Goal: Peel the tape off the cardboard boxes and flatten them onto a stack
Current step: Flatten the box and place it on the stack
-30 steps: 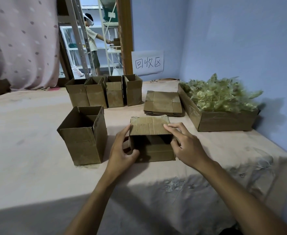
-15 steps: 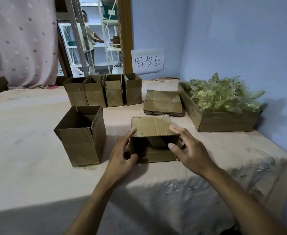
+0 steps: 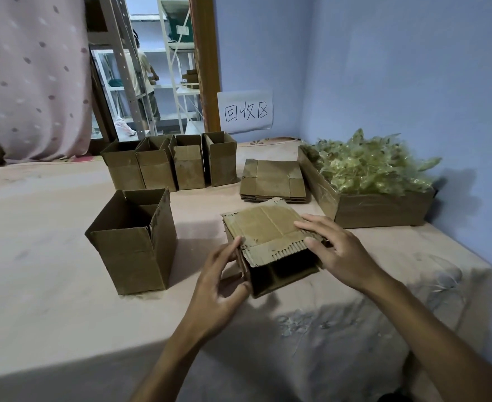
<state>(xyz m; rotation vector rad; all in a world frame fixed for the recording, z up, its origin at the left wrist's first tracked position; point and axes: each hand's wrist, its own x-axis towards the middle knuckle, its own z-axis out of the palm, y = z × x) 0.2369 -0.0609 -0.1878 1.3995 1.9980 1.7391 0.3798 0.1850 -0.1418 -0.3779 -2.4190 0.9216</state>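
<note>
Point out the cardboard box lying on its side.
The box gripped by the left hand and right hand, mouth facing the person. The near-left box and the back row of four stand upright.

Single head-worn wide-angle camera, facing forward and down.
It looks from close above the near edge of the desk [image 3: 35, 256] across to the blue wall [image 3: 398, 68] at upper right, the doorway [image 3: 163, 82] at upper centre and the curtain [image 3: 30, 76] at upper left.

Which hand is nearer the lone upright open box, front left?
Left. The left hand grips the tipped box at its left edge, just right of the open box; the right hand holds its right side, farther off.
</note>
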